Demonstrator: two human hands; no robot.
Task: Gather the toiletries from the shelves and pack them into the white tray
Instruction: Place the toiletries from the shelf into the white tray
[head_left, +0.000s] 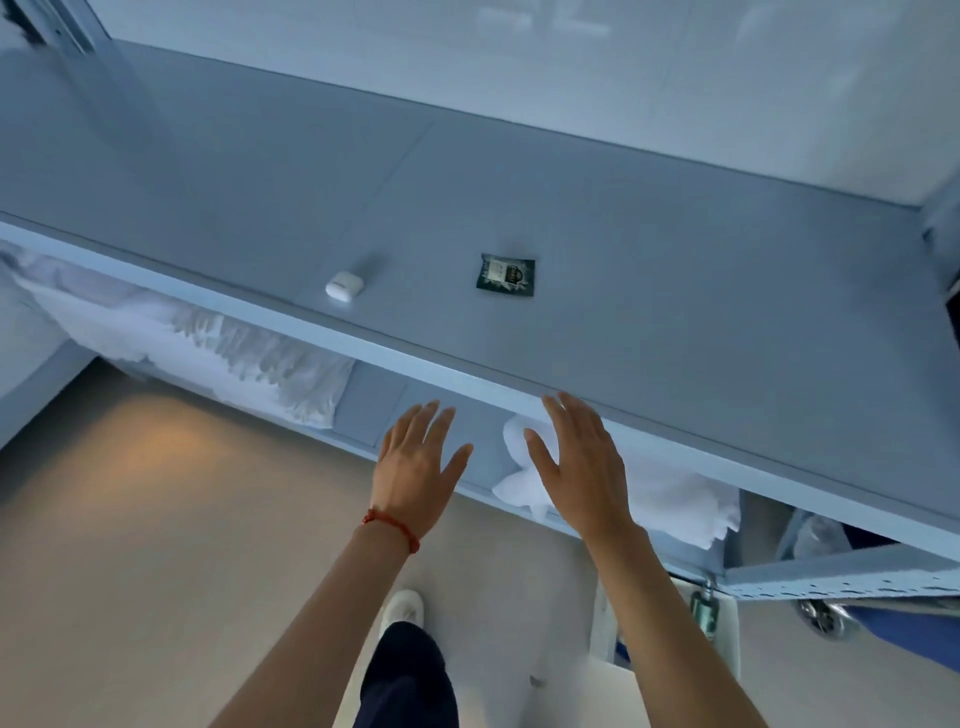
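On the grey top shelf (597, 218) lie a small white rounded case (343, 286) and a dark green sachet (506, 275). My left hand (415, 467) and my right hand (582, 462) are both raised in front of the shelf's front edge, fingers straight and spread, holding nothing. Both hands sit below the two items, apart from them. Part of a white tray (727, 644) shows at the lower right, with a green pump bottle (705, 613) inside it.
White folded towels (675, 499) lie on the lower shelf behind my right hand, and more white linen (218, 353) is at the left. A perforated metal shelf rail (841, 587) juts out at the right. Beige floor and my shoe (402, 608) are below.
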